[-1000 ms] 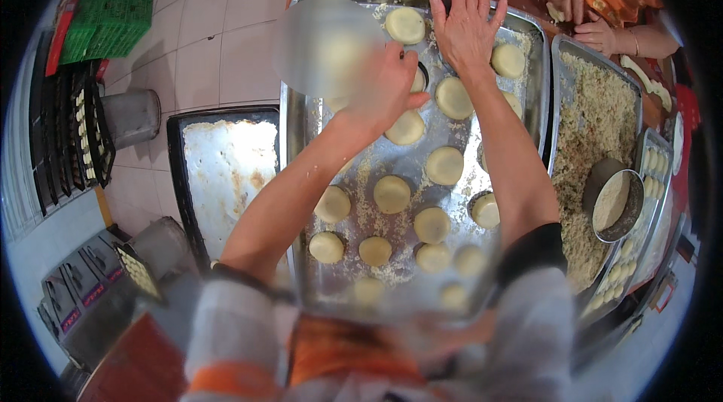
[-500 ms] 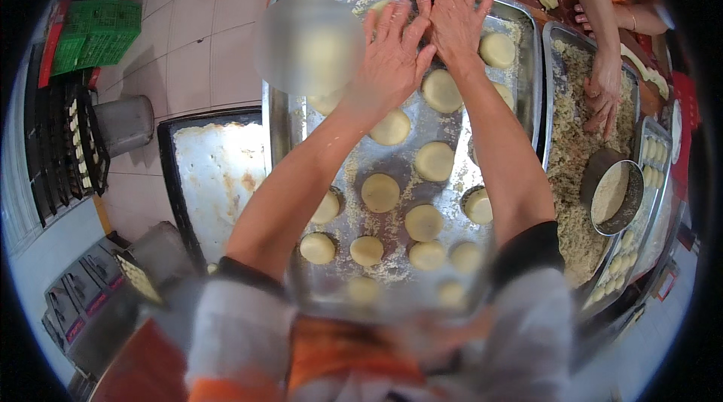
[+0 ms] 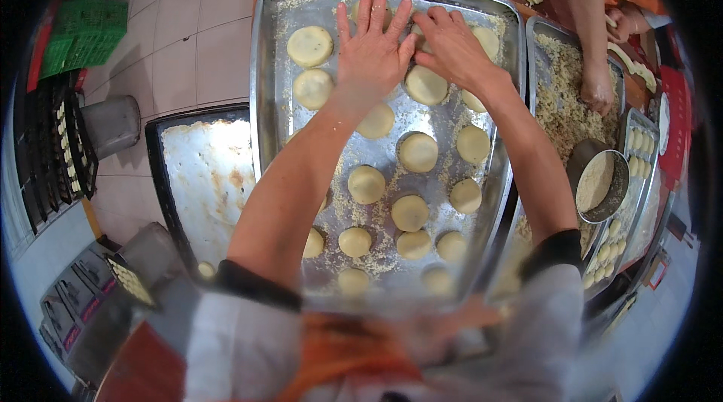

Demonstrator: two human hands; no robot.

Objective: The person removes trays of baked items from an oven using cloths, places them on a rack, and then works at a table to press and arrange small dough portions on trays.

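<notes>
My left hand (image 3: 374, 48) lies palm down near the far edge of a metal tray (image 3: 260, 63), fingers spread over a pale dough round (image 3: 388, 16) that shows partly between them. Beside it, my right hand (image 3: 459, 44) curves over another dough round (image 3: 420, 39), with bent fingers on one side and the thumb on the near side. Flattened dough rounds (image 3: 309, 46) sit to the left of my hands, and one more dough round (image 3: 427, 84) lies just below my right hand. Several smaller, thicker dough rounds (image 3: 367, 184) stand nearer me among scattered crumbs.
On the right, a co-worker's hand (image 3: 597, 89) reaches into a tray of crumbly filling (image 3: 561, 93). A round metal container (image 3: 614, 199) stands there, beside a tray of small dough pieces (image 3: 640, 150). Left of my tray is a dark-rimmed baking sheet (image 3: 211, 176); a green crate (image 3: 83, 37) stands farther off.
My right hand has gone from lying flat with fingers stretched to bending around a dough round. My left hand has spread its fingers. The co-worker's hand has closed in the filling.
</notes>
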